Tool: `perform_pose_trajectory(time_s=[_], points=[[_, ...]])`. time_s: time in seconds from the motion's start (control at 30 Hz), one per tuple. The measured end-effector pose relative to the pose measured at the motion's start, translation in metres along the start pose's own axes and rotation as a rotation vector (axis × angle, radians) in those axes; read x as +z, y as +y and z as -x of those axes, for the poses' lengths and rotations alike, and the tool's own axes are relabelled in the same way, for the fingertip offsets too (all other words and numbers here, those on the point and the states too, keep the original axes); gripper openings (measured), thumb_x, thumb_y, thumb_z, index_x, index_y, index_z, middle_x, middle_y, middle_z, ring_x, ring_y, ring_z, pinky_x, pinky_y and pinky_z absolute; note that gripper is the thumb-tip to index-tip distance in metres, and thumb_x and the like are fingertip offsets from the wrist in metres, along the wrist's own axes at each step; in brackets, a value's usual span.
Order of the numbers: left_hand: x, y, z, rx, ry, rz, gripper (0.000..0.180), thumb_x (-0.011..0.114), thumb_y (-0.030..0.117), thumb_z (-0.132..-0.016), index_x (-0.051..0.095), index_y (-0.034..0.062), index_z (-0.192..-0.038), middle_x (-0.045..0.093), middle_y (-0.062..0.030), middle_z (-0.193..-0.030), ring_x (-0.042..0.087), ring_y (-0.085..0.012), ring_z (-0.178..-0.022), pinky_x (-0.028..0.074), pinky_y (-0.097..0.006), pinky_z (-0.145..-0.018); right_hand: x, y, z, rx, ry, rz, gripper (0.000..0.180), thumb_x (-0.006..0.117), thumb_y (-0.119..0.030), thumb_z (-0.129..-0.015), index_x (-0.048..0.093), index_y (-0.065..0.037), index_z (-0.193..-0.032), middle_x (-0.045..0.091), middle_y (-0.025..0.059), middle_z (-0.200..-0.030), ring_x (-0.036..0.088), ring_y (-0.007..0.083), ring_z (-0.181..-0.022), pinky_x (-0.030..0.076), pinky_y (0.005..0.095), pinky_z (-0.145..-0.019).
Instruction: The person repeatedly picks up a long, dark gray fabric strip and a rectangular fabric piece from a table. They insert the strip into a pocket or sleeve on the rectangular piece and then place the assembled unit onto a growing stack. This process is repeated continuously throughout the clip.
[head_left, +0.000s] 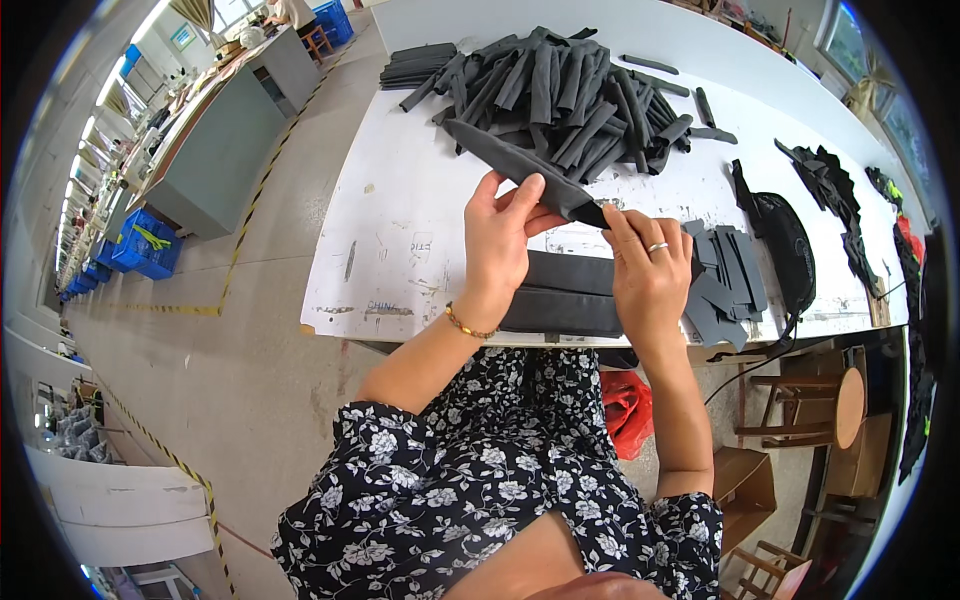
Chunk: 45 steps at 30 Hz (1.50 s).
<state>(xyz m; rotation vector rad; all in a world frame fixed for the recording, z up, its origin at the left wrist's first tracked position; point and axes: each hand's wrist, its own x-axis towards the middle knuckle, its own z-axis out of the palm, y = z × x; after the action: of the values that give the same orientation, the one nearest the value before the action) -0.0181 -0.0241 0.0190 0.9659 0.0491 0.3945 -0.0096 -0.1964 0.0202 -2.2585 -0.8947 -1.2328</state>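
Note:
Between my hands, above the white table (350,240), is a long dark grey fabric sleeve (510,160), slanting from far left to near right. My left hand (503,225) pinches its middle, thumb on top and fingers beneath. At its near right end my right hand (648,260), with a ring on one finger, grips the edge of the opening. Below the hands lie flat black fabric pieces (560,310) at the table's front edge. Dark grey flat cut pieces (735,270) spread beside my right hand. Beyond, a large heap of similar dark sleeves (560,90) covers the table's far part.
A black pouch (785,245) with a cord and black scraps (835,195) lie on the right of the table. Below stand a wooden stool (850,408), a cardboard box (745,490) and a red plastic bag (627,412). Blue crates (150,245) stand at left.

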Motion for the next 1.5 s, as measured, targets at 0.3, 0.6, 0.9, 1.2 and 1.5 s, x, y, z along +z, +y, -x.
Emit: perform_pose_trajectory(time_s=[0.3,0.6,0.9,1.2,1.5], points=[[-0.004,0.009,-0.006,-0.048,-0.062,-0.021,0.027,0.064,0.007,-0.092,0.054,-0.0026,-0.114,0.067,-0.0139,-0.096,0.070,-0.0219,-0.079,0.062,-0.035,-0.069,-0.006,0.006,0.001,0.002,-0.017,-0.105,0.035,0.072,-0.007,-0.077,0.070,-0.010,-0.112,0.065,0.0004,-0.097,0.057,0.0203,-0.084,0.043,0.0359,-0.074],[-0.009,0.004,-0.009,-0.131,-0.084,0.034,0.030,0.066,0.007,-0.091,0.052,-0.0022,-0.116,0.067,-0.0148,-0.096,0.070,-0.0251,-0.081,0.063,-0.036,-0.068,-0.006,0.007,0.003,-0.110,0.000,0.032,0.036,0.069,-0.004,-0.074,0.070,-0.008,-0.110,0.062,-0.0013,-0.101,0.057,0.0189,-0.084,0.043,0.0358,-0.074],[0.007,-0.014,0.020,0.255,0.025,-0.056,0.053,0.070,-0.002,-0.085,0.037,-0.0046,-0.127,0.066,-0.0182,-0.101,0.069,-0.0203,-0.086,0.062,-0.033,-0.075,0.010,-0.010,0.011,-0.012,0.047,-0.057,0.050,0.074,-0.012,-0.079,0.060,-0.003,-0.126,0.062,0.0077,-0.106,0.057,0.0251,-0.087,0.042,0.0400,-0.077],[0.017,-0.021,0.016,0.079,-0.513,0.103,0.030,0.050,0.030,-0.102,0.059,0.0016,-0.102,0.067,-0.0163,-0.098,0.056,-0.0323,-0.121,0.044,-0.044,-0.102,0.023,-0.022,0.036,0.047,0.078,-0.429,0.052,0.075,0.001,-0.073,0.050,0.002,-0.119,0.059,0.0208,-0.107,0.056,0.0366,-0.085,0.044,0.0454,-0.075],[0.015,-0.028,0.026,-0.044,-0.336,0.245,0.031,0.046,0.030,-0.104,0.059,0.0014,-0.107,0.066,-0.0184,-0.112,0.056,-0.0284,-0.123,0.044,-0.042,-0.104,-0.010,-0.011,0.039,0.104,-0.155,-0.376,0.036,0.077,-0.001,-0.071,0.057,-0.001,-0.101,0.056,0.0182,-0.105,0.055,0.0358,-0.086,0.048,0.0430,-0.072]])
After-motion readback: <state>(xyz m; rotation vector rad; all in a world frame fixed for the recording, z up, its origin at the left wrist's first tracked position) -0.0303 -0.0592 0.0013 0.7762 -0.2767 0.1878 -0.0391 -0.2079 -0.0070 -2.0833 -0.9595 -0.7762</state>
